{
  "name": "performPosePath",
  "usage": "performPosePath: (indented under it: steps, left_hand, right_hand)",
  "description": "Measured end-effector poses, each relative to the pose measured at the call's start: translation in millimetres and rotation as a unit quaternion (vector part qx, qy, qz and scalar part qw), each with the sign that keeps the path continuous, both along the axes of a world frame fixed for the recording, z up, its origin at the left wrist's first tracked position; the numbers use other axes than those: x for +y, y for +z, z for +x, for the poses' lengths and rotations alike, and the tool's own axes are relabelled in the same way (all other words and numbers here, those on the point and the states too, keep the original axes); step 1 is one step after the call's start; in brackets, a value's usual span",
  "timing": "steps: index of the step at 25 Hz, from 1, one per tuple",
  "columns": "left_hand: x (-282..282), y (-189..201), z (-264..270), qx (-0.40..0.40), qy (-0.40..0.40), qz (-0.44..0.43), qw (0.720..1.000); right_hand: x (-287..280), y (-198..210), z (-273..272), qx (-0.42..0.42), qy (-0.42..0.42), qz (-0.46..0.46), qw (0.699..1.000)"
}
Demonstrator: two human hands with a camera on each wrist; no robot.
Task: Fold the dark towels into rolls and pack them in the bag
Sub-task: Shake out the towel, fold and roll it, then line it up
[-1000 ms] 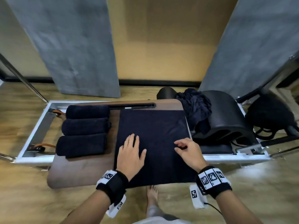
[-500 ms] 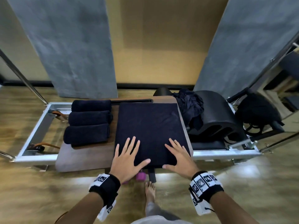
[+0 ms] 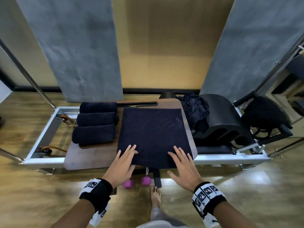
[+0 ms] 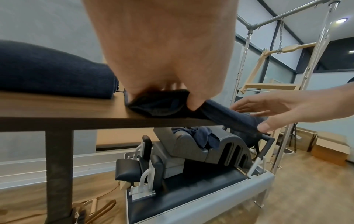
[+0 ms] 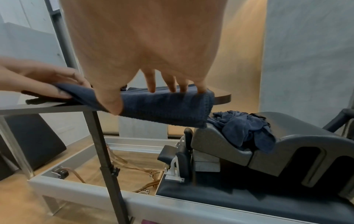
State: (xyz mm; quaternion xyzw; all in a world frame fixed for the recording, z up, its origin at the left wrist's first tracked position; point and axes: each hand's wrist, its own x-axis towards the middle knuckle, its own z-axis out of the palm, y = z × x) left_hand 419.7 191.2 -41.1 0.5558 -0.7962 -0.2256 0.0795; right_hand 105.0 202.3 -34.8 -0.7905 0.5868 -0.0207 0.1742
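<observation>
A flat dark towel (image 3: 153,134) lies on the wooden table (image 3: 92,155), its near edge hanging over the front. My left hand (image 3: 126,157) pinches that edge at the left, fingers on top and thumb tucked beneath, as the left wrist view shows on the towel (image 4: 159,104). My right hand (image 3: 182,160) rests straight fingers on the right part of the towel (image 5: 164,109), its thumb spread below the overhang. Three rolled towels (image 3: 97,122) lie side by side on the left of the table. A black bag (image 3: 264,117) sits at far right.
A heap of crumpled dark towels (image 3: 195,111) lies on a black padded barrel (image 3: 227,116) right of the table. A metal frame (image 3: 42,142) surrounds the table. Pink dumbbells (image 3: 144,181) and my bare foot (image 3: 155,195) are on the floor below the front edge.
Both hands slid back from the towel's middle to its near edge. The left thumb has gone under the edge. The right hand went from curled to flat with spread fingers.
</observation>
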Motion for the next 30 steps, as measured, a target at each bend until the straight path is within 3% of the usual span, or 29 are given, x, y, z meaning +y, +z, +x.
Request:
performPosePath:
  steps: [4,10,16,21,23,26,28,30]
  left_hand:
    - [-7,16,-3,0.089,0.065,-0.005,0.994]
    - [-28,28,6,0.07,0.078,-0.12,0.987]
    - [-50,40,1,0.163,0.123,-0.105,0.973]
    - [-77,53,4,0.16,0.133,-0.093,0.974]
    - [-92,57,7,0.167,0.138,-0.089,0.972]
    - [-121,62,10,0.205,0.169,-0.076,0.961]
    - [-142,67,9,0.211,0.192,-0.069,0.956]
    - [-166,71,5,0.207,0.219,-0.069,0.951]
  right_hand:
    - [-8,-8,19,0.067,-0.029,0.001,0.997]
    - [-21,-7,21,0.047,-0.071,-0.054,0.995]
    - [-31,4,39,0.089,-0.108,-0.08,0.987]
    - [-54,24,33,0.084,-0.128,-0.07,0.986]
    - [-70,35,18,0.029,-0.146,-0.08,0.986]
    - [-110,48,-11,-0.145,-0.197,-0.076,0.967]
    - [-143,52,-27,-0.282,-0.217,-0.039,0.934]
    - [-178,52,-35,-0.41,-0.239,0.002,0.88]
